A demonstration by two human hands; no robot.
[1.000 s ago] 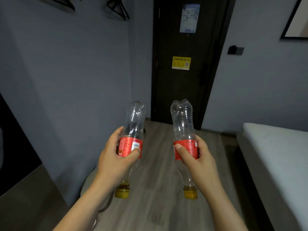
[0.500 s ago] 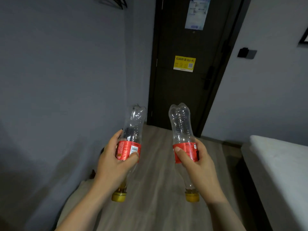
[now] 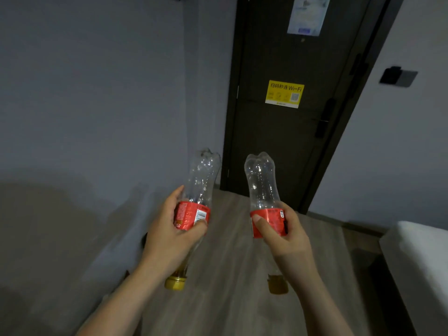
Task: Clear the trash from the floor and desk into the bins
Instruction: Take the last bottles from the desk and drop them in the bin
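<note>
Dark door (image 3: 286, 146) bearing yellow sticker (image 3: 284, 94); white bed (image 3: 421, 260).

Looked like a budget hotel room to me, not someone's home. The dark door (image 3: 278, 146) sat at 12 o'clock with a yellow Wi-Fi sticker (image 3: 284, 94) and QR code on it, a printed notice (image 3: 308, 15) higher up, and a chunky lock handle (image 3: 322, 127) around 1. A white bed (image 3: 421, 258) corner poked in at 4, with grey walls (image 3: 84, 93) and wood-look floor (image 3: 230, 299).
</note>
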